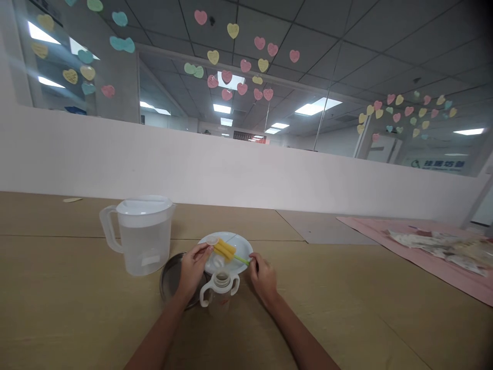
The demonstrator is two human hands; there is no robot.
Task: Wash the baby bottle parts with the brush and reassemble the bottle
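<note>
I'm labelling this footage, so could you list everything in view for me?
Sponge brush: one, yellow with green handle, over the plate
Small pale piece: one, translucent, at the brush head
Two-handled bottle: one, white and clear, before the plate
Plate: one, white, centre
Round dish: one, dark, behind left hand
Lidded pitcher: one, translucent, left
Paper slip: one, yellowish, far left
Cloth: one, pink, right
Packets: several, pale, on cloth
Table: one, brown, below
Wall: one, white, behind
Heart notes: many, multicoloured, on glass
Ceiling lights: several, white, overhead
Left hand: one, bare, on pale piece
Right hand: one, bare, on green handle

brush head (224, 250): yellow — handle (242, 260): green — plate (246, 245): white — cloth (418, 257): pink
</note>
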